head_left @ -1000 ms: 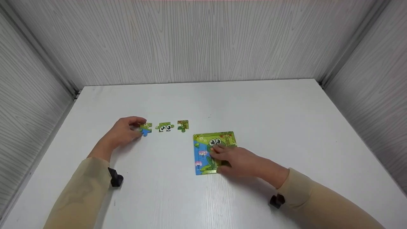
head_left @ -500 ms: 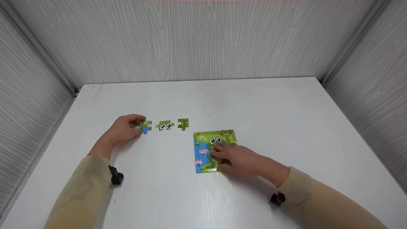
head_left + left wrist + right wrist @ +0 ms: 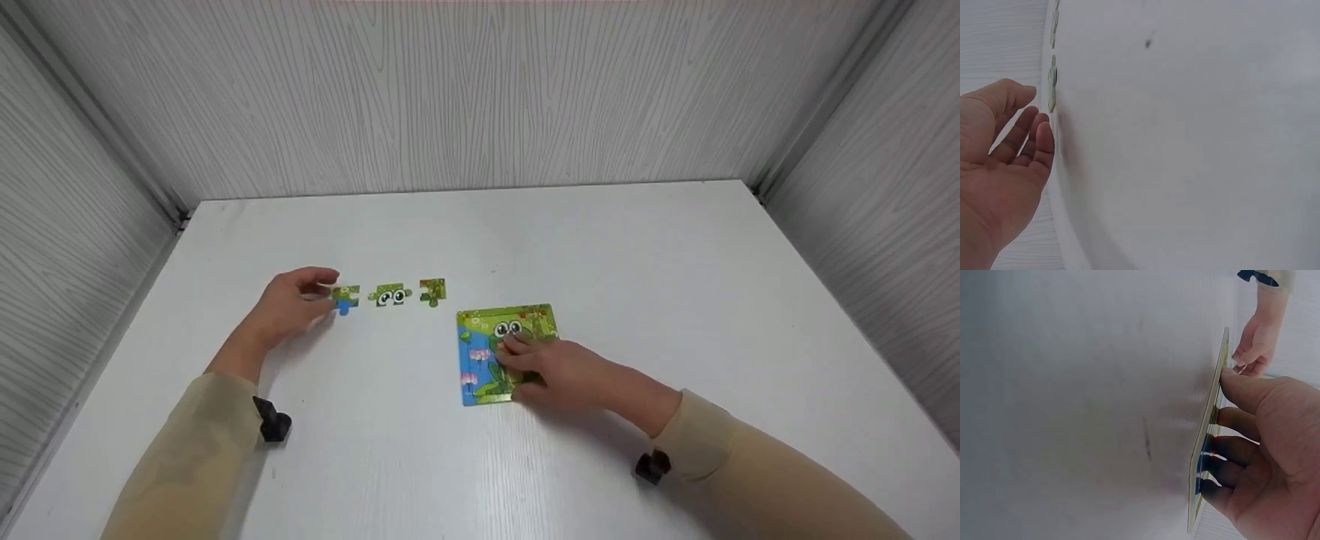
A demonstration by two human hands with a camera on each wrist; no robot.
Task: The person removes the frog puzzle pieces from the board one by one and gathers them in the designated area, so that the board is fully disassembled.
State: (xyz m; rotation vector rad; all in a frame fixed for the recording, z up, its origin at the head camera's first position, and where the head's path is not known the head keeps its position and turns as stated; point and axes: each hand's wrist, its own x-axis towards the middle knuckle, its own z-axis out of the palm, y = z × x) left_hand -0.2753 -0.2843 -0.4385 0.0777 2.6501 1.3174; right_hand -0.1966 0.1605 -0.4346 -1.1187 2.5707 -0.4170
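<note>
A square frog puzzle board (image 3: 480, 382) lies on the white table, its picture facing up. My right hand (image 3: 559, 371) rests on its right part with the fingertips on the picture; the right wrist view shows the thumb and fingers (image 3: 1235, 419) against the board's face. Left of the board lie three puzzle pieces in a row: a green-and-blue piece (image 3: 345, 298), a piece with the frog's eyes (image 3: 391, 295) and a green piece with red spots (image 3: 433, 292). My left hand (image 3: 292, 304) is beside the green-and-blue piece, thumb and fingers spread apart with nothing between them.
The white tabletop (image 3: 637, 262) ends at a grey wood-grain panel (image 3: 480, 97) at the back. Similar panels stand at left and right. Black wrist mounts (image 3: 276, 426) are strapped near both beige cuffs.
My left thumb and fingers have drawn slightly back from the green-and-blue piece's left edge. The right hand stays on the puzzle board.
</note>
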